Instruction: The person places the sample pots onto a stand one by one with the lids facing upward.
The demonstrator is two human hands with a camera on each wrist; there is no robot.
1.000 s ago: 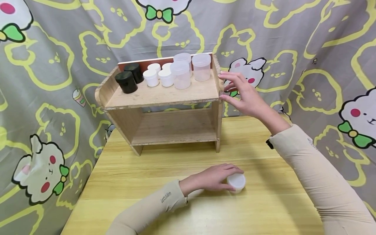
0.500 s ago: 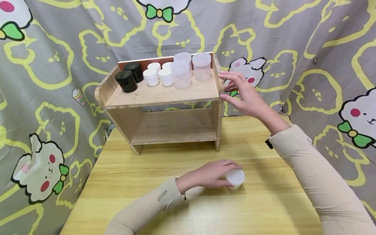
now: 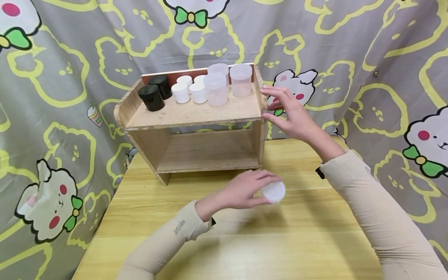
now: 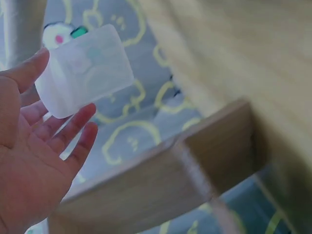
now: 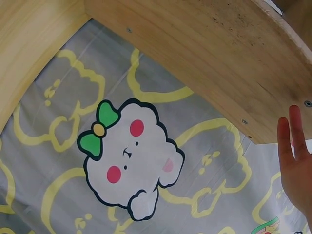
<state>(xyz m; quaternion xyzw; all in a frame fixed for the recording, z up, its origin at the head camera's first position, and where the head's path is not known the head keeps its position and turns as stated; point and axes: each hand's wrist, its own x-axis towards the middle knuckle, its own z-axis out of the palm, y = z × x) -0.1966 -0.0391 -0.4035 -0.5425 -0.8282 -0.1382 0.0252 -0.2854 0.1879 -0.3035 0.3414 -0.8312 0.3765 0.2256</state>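
Note:
My left hand holds a translucent plastic jar with a frosted lid by its lid end, above the table in front of the shelf's right leg. In the left wrist view the jar lies between thumb and fingers, its clear body pointing away from the palm. My right hand rests fingertips and thumb on the right side panel of a small wooden shelf. Seen from the right wrist, two straight fingers touch that panel; the thumb is out of view there.
On the shelf's top board stand two black jars, several small white jars and three clear jars. The lower board is bare wood. A patterned curtain hangs behind the wooden table.
My left hand has lifted the jar off the table and carried it away from me toward the shelf, slightly left. The right hand stays in place on the side panel.

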